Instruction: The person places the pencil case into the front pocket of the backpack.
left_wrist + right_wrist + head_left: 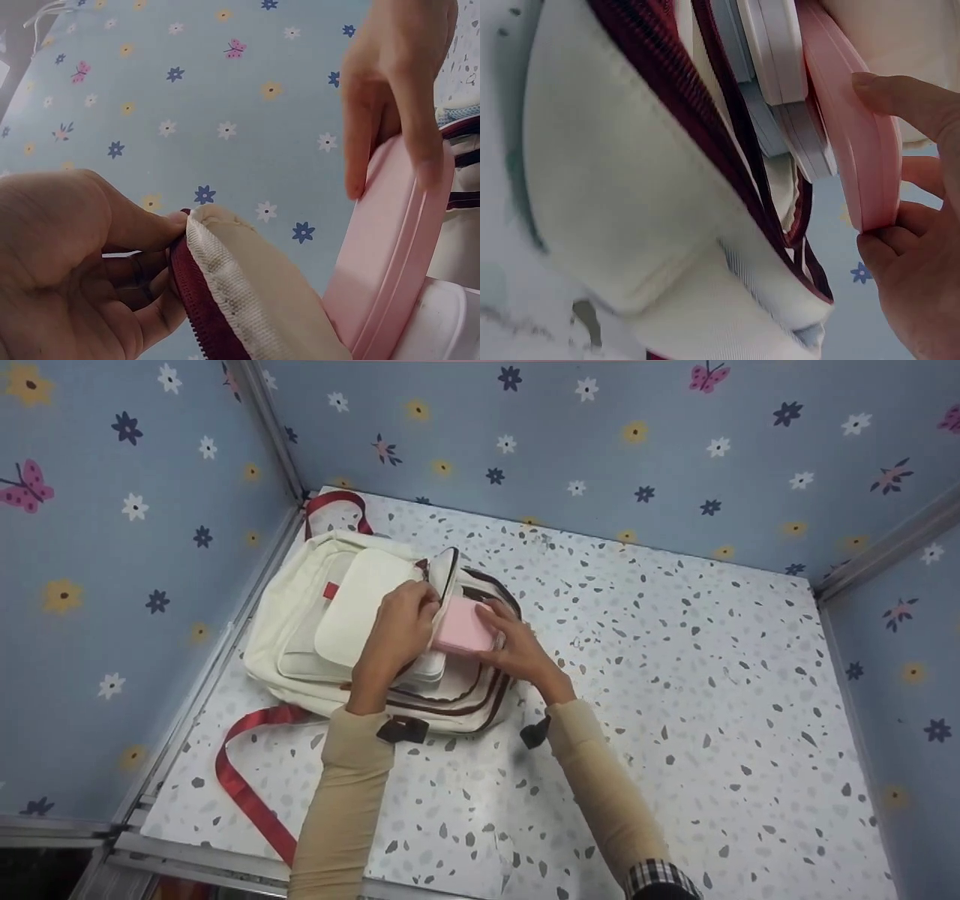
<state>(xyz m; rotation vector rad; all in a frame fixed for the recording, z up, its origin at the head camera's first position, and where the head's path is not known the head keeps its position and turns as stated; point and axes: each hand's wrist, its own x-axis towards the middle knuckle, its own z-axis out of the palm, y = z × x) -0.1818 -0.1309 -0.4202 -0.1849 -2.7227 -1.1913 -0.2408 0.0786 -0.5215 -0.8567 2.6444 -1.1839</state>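
A cream backpack (300,585) with dark red zips lies on the speckled table, its top opening toward the right. My left hand (405,619) pinches the zipped edge of the bag's front flap (232,277) and holds it up. With thumb and fingers, my right hand (517,649) grips a pink case (463,626) with rounded corners, partly inside the opening. In the right wrist view, white and grey boxes (776,52) sit in the bag beside the pink case. The case's inner end is hidden by the flap.
Red straps (244,787) trail from the backpack toward the table's near edge and at the back left. Blue flowered panels (540,450) wall the table at the left, back and right. Speckled tabletop (697,697) extends to the right of the bag.
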